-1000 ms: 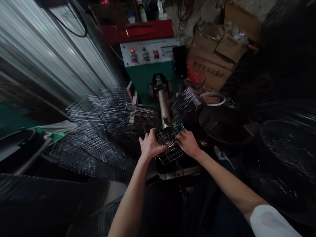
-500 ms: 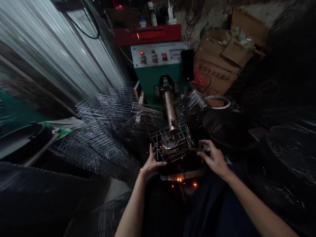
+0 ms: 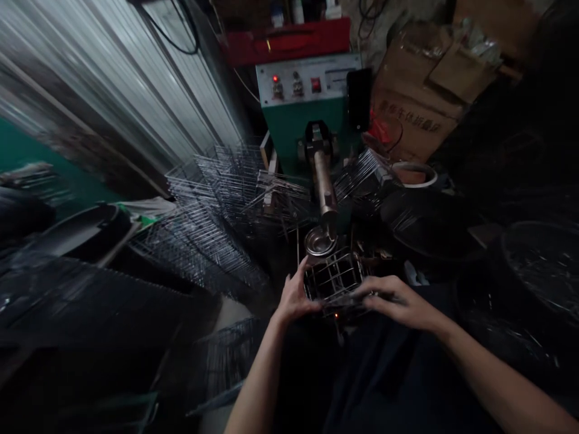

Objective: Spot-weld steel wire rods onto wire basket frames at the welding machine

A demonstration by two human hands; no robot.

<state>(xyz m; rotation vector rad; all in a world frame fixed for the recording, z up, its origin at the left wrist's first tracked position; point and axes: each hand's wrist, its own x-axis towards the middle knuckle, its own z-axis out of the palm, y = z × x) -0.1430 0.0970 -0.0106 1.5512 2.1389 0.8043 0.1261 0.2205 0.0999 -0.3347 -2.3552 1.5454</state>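
Observation:
A small wire basket (image 3: pixel 335 278) is between my two hands, close to my lap. My left hand (image 3: pixel 296 295) grips its left side, thumb along the near edge and fingers up the far left. My right hand (image 3: pixel 400 301) has its fingers bent round the near right corner, slightly blurred. Just beyond the basket, a round metal cup (image 3: pixel 320 242) sits under the tip of the welding machine's thick metal arm (image 3: pixel 324 181). Whether the cup touches the basket I cannot tell. One orange spark shows below the basket.
The green machine's panel (image 3: pixel 296 90) has a lit red lamp. Stacked wire grids (image 3: pixel 203 217) stand left, more wire pieces (image 3: pixel 362 175) right of the arm. Dark round tubs (image 3: pixel 538 265) line the right side. A cardboard box (image 3: pixel 411 114) stands behind; corrugated sheeting (image 3: pixel 113 78) rises left.
Both hands have drawn the wire basket towards me, out from under the machine's arm. My right hand has moved in onto its near corner. Most sparks are gone, and the view has shifted.

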